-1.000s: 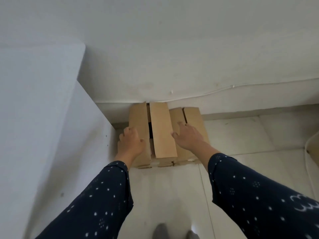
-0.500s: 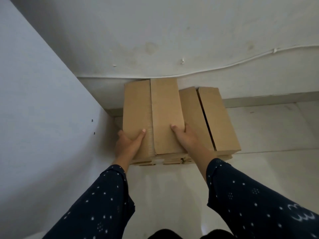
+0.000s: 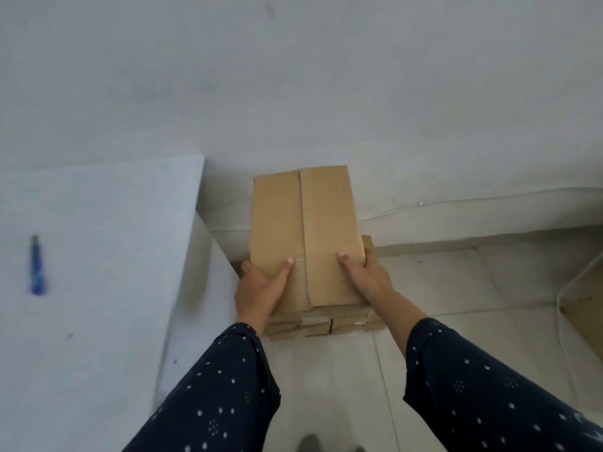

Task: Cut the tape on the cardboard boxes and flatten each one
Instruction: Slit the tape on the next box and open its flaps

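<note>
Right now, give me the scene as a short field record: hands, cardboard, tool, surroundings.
left hand: grips the left near edge of the cardboard, thumb on top
right hand: grips the right near edge, thumb on top
cardboard: flattened brown stack, top piece has a seam down the middle, far end against the wall
stack state: several flat layers visible at the near edge
blue tool: lies alone on the white tabletop, left of the hands, blurred, type unclear
floor: pale tiles below the stack
cable: thin white line along the wall, at right
</note>
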Tool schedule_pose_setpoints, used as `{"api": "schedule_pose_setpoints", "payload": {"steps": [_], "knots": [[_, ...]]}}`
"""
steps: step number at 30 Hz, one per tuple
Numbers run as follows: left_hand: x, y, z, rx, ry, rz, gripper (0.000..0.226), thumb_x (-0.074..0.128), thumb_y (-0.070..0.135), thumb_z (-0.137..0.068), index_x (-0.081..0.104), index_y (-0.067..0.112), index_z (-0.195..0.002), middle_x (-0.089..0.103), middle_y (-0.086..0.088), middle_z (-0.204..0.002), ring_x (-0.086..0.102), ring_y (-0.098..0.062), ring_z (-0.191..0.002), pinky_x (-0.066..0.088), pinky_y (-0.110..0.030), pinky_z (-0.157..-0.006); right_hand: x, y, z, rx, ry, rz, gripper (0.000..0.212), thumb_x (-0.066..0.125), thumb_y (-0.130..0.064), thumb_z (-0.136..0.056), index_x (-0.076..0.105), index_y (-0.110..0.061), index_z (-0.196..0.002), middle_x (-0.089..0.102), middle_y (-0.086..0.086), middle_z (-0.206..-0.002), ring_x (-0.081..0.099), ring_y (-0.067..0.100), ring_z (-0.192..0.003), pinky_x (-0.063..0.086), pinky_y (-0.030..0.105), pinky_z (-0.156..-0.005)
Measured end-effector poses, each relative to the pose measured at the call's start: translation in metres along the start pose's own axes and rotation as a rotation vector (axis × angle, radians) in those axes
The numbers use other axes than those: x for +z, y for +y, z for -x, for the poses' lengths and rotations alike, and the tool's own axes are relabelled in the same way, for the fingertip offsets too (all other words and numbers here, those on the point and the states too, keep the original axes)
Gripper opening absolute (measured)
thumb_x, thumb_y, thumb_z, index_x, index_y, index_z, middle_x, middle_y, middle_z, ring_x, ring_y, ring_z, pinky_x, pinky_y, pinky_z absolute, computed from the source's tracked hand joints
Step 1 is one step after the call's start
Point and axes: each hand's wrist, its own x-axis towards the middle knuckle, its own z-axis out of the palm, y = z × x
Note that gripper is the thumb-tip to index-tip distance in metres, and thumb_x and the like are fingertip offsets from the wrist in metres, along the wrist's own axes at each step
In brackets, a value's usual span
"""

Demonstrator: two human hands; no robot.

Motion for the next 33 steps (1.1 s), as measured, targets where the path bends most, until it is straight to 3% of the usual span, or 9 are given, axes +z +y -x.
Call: {"api": "schedule_pose_setpoints", "payload": {"steps": [2, 5, 7, 10, 15, 21, 24, 27, 33], "knots": [[-0.034, 0.028, 0.027, 0.023, 0.009, -0.002, 0.089, 0.063, 0.073, -0.081, 0.034, 0.017, -0.143, 0.054, -0.003, -0.137, 0.055, -0.030, -0.122, 0.044, -0.035, -0.089, -0.020, -0.036, 0.038, -0.030, 0.000, -0.015, 0.075, 0.058, -0.060, -0.088, 0.033, -0.023, -0.149, 0.052, 0.005, -0.137, 0.053, 0.027, -0.117, 0.043, 0.034, -0.088], [-0.087, 0.059, 0.058, 0.054, 0.027, 0.020, 0.087, 0.062, 0.074, -0.080, 0.036, 0.017, -0.140, 0.056, -0.003, -0.134, 0.056, -0.030, -0.120, 0.045, -0.036, -0.089, -0.036, -0.084, 0.086, -0.046, -0.006, 0.002, 0.096, 0.054, -0.084, -0.062, 0.032, -0.035, -0.142, 0.050, 0.003, -0.132, 0.054, 0.026, -0.112, 0.049, 0.047, -0.096], [-0.121, 0.069, 0.071, 0.071, 0.041, 0.038, 0.090, 0.062, 0.075, -0.080, 0.035, 0.016, -0.142, 0.055, -0.004, -0.135, 0.056, -0.029, -0.120, 0.043, -0.034, -0.085, -0.036, -0.111, 0.108, -0.043, -0.019, -0.008, 0.090, 0.055, -0.087, -0.056, 0.031, -0.047, -0.133, 0.048, 0.003, -0.127, 0.054, 0.028, -0.110, 0.049, 0.052, -0.096], [-0.170, 0.070, 0.083, 0.080, 0.078, 0.069, 0.093, 0.060, 0.076, -0.080, 0.033, 0.013, -0.142, 0.054, -0.005, -0.136, 0.056, -0.030, -0.119, 0.043, -0.036, -0.085, -0.024, -0.150, 0.151, -0.062, -0.084, -0.087, 0.074, 0.062, -0.081, -0.059, 0.027, -0.055, -0.119, 0.050, 0.005, -0.125, 0.055, 0.029, -0.108, 0.049, 0.052, -0.095], [-0.257, 0.035, 0.093, 0.095, 0.133, 0.077, 0.088, 0.058, 0.076, -0.081, 0.037, 0.013, -0.138, 0.055, -0.005, -0.134, 0.056, -0.030, -0.118, 0.043, -0.036, -0.084, 0.034, -0.191, 0.214, -0.141, -0.166, -0.160, 0.065, 0.067, -0.055, -0.081, 0.024, -0.046, -0.128, 0.057, 0.004, -0.116, 0.060, 0.029, -0.102, 0.050, 0.052, -0.095], [-0.375, -0.036, 0.079, 0.161, 0.112, -0.029, 0.089, 0.053, 0.075, -0.085, 0.031, 0.016, -0.147, 0.046, -0.008, -0.145, 0.051, -0.032, -0.127, 0.045, -0.039, -0.094, 0.142, -0.224, 0.276, -0.118, -0.225, -0.275, 0.071, 0.074, -0.050, -0.071, 0.027, -0.046, -0.124, 0.056, 0.007, -0.116, 0.060, 0.031, -0.103, 0.051, 0.051, -0.093], [-0.424, -0.070, 0.067, 0.175, 0.059, -0.061, 0.078, 0.045, 0.068, -0.093, 0.021, 0.030, -0.156, 0.034, -0.013, -0.152, 0.045, -0.036, -0.133, 0.039, -0.043, -0.107, 0.199, -0.241, 0.302, -0.092, -0.221, -0.277, 0.079, 0.076, -0.055, -0.057, 0.028, -0.050, -0.118, 0.052, 0.009, -0.120, 0.057, 0.033, -0.105, 0.050, 0.052, -0.094], [-0.459, -0.100, 0.052, 0.136, 0.023, -0.061, 0.078, 0.038, 0.073, -0.085, 0.016, 0.047, -0.155, 0.028, -0.015, -0.156, 0.039, -0.041, -0.137, 0.032, -0.051, -0.115, 0.252, -0.257, 0.314, -0.067, -0.219, -0.274, 0.082, 0.078, -0.058, -0.047, 0.029, -0.054, -0.112, 0.048, 0.011, -0.126, 0.055, 0.034, -0.106, 0.050, 0.050, -0.094], [-0.501, -0.141, 0.015, 0.114, -0.058, -0.070, 0.057, 0.029, 0.056, -0.102, 0.014, 0.048, -0.156, 0.021, -0.012, -0.163, 0.019, -0.033, -0.151, 0.017, -0.054, -0.122, 0.325, -0.288, 0.312, -0.088, -0.200, -0.178, 0.067, 0.075, -0.047, -0.076, 0.029, -0.046, -0.125, 0.036, 0.010, -0.126, 0.046, 0.026, -0.091, 0.043, 0.039, -0.079]]}}
